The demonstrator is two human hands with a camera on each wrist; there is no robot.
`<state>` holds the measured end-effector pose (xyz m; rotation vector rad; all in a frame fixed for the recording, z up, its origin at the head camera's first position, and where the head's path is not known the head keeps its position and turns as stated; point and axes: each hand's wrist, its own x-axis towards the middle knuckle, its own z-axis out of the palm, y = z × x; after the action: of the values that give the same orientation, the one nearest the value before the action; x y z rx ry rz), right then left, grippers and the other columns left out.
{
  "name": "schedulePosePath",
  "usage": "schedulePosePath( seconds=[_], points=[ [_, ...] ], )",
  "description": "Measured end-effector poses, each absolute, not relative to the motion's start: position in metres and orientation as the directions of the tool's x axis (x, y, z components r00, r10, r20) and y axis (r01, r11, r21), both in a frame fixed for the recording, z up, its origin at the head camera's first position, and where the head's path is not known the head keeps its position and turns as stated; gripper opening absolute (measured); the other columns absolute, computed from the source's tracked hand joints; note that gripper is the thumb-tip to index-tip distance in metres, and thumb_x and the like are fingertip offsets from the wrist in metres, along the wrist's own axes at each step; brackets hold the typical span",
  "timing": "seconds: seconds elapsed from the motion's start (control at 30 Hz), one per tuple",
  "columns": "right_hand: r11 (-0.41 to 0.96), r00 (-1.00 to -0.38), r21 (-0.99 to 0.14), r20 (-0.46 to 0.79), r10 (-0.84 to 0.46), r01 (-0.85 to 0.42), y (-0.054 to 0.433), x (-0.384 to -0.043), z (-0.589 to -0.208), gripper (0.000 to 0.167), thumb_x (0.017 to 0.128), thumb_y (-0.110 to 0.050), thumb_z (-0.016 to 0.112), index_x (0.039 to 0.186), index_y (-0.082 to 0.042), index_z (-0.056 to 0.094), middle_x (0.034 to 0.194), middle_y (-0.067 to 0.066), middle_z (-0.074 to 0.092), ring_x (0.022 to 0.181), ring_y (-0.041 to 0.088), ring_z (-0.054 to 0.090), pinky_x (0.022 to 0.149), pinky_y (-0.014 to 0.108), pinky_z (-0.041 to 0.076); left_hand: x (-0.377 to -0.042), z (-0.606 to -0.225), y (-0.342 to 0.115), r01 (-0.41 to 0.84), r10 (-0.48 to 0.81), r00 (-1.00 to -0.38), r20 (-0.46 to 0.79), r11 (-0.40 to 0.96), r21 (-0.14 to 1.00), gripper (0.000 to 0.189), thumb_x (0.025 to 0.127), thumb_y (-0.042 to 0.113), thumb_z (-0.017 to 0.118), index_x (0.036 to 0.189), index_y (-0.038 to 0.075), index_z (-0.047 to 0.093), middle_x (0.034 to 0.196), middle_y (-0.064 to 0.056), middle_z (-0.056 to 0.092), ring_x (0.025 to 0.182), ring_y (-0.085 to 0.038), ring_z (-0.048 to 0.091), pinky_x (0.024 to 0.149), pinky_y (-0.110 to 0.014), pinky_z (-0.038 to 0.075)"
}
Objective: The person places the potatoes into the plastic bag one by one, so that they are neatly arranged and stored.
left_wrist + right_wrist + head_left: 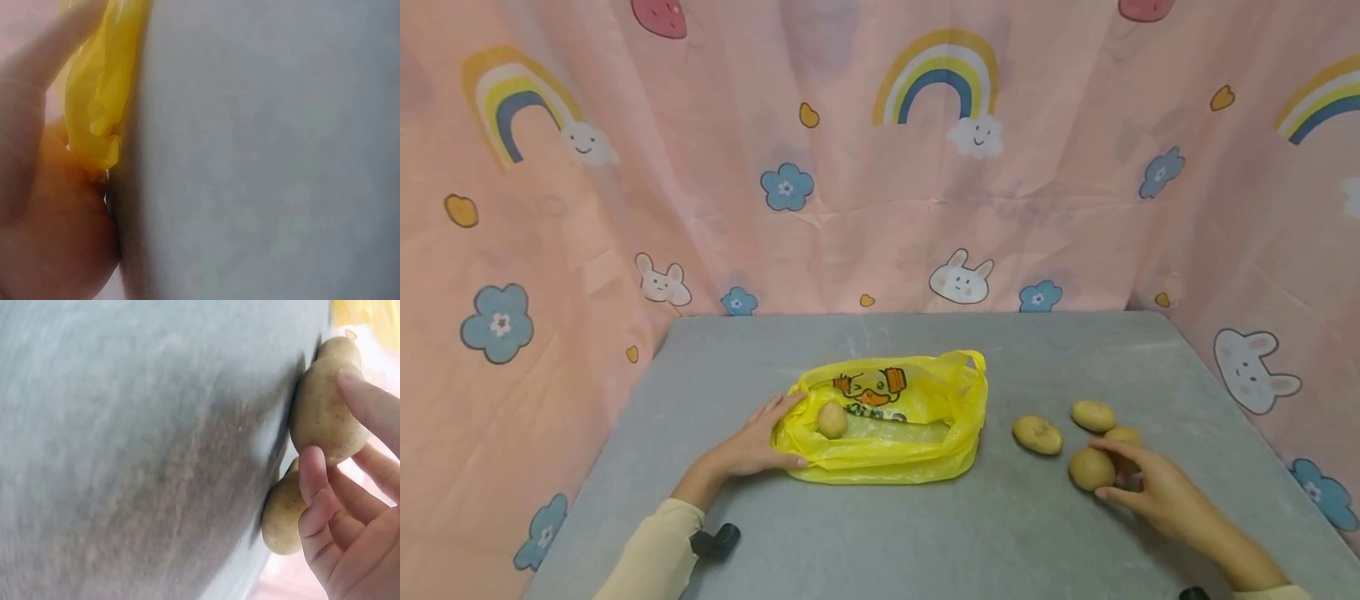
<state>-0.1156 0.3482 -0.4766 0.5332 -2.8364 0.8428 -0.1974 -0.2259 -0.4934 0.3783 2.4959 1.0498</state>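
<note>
A yellow plastic bag (887, 462) with a printed duck lies on the table, its mouth spread upward. One potato (832, 419) is inside its left end. My left hand (752, 442) holds that end, thumb along the near side and fingers at the far rim; in the left wrist view the bag's folds (100, 119) lie beside the thumb. To the right, my right hand (1165, 496) pinches a round potato (1091, 469) between thumb and fingers. Another potato (1124, 436) lies just behind it, partly covered. In the right wrist view, the pinched potato (325, 412) overlaps one beyond it.
Two more potatoes lie between the bag and the right hand's group: an oval one (1037, 435) and, farther back, a smaller one (1093, 416). The grey table (925, 542) meets a pink patterned curtain (850, 250) at its back and sides.
</note>
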Motion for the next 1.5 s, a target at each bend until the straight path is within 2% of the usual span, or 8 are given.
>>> schedulePosePath(
  seconds=[0.33, 0.6, 0.8, 1.03, 1.3, 1.5],
  points=[
    [0.818, -0.954, -0.492, 0.177, -0.24, -0.297, 0.343, -0.112, -0.479, 0.066, 0.069, -0.016, 0.091, 0.127, 0.0, 0.063, 0.084, -0.006, 0.061, 0.07, -0.006, 0.05, 0.057, 0.022, 0.041, -0.199, -0.493, -0.223, 0.109, 0.4, -0.883, -0.246, 0.684, 0.721, 0.109, 0.076, 0.051, 0.083, 0.163, 0.033, 0.018, 0.17, -0.023, 0.001, 0.153, -0.056, -0.004, 0.113, -0.082, 0.009],
    [0.818, -0.957, -0.498, 0.172, -0.232, -0.288, 0.341, -0.112, -0.477, 0.064, 0.072, -0.017, 0.09, 0.128, -0.002, 0.064, 0.094, 0.0, 0.067, 0.073, -0.008, 0.054, 0.058, 0.022, 0.045, -0.199, -0.494, -0.222, 0.116, 0.398, -0.885, -0.241, 0.691, 0.714, 0.111, 0.075, 0.049, 0.083, 0.163, 0.031, 0.018, 0.17, -0.025, 0.002, 0.153, -0.056, -0.004, 0.113, -0.082, 0.008],
    [0.791, -0.939, -0.509, 0.223, -0.26, -0.34, 0.34, -0.112, -0.479, 0.062, 0.071, -0.016, 0.09, 0.126, -0.002, 0.065, 0.097, 0.001, 0.069, 0.073, -0.008, 0.054, 0.058, 0.022, 0.05, -0.198, -0.496, -0.221, 0.111, 0.396, -0.885, -0.245, 0.691, 0.714, 0.11, 0.075, 0.05, 0.083, 0.163, 0.032, 0.019, 0.17, -0.024, 0.002, 0.153, -0.056, -0.004, 0.113, -0.081, 0.008],
    [0.773, -0.928, -0.516, 0.253, -0.273, -0.368, 0.334, -0.112, -0.473, 0.062, 0.071, -0.018, 0.091, 0.125, -0.003, 0.066, 0.102, 0.003, 0.07, 0.077, -0.008, 0.051, 0.059, 0.022, 0.046, -0.198, -0.497, -0.221, 0.113, 0.39, -0.889, -0.242, 0.698, 0.707, 0.11, 0.075, 0.051, 0.084, 0.163, 0.032, 0.019, 0.17, -0.024, 0.002, 0.153, -0.056, -0.004, 0.113, -0.081, 0.007],
    [0.749, -0.927, -0.548, 0.254, -0.275, -0.372, 0.323, -0.113, -0.461, 0.059, 0.073, -0.018, 0.09, 0.125, -0.002, 0.066, 0.111, 0.014, 0.071, 0.079, -0.008, 0.058, 0.061, 0.023, 0.052, -0.198, -0.496, -0.221, 0.1, 0.378, -0.892, -0.247, 0.699, 0.708, 0.111, 0.075, 0.053, 0.083, 0.163, 0.034, 0.019, 0.17, -0.023, 0.001, 0.154, -0.055, -0.004, 0.114, -0.081, 0.007],
    [0.711, -0.905, -0.563, 0.299, -0.301, -0.422, 0.313, -0.115, -0.454, 0.058, 0.071, -0.014, 0.091, 0.122, -0.003, 0.068, 0.11, 0.006, 0.072, 0.078, -0.007, 0.059, 0.06, 0.024, 0.052, -0.196, -0.494, -0.223, 0.101, 0.378, -0.893, -0.244, 0.697, 0.71, 0.111, 0.075, 0.053, 0.083, 0.163, 0.032, 0.019, 0.17, -0.023, 0.001, 0.154, -0.055, -0.004, 0.113, -0.081, 0.007]
  ],
)
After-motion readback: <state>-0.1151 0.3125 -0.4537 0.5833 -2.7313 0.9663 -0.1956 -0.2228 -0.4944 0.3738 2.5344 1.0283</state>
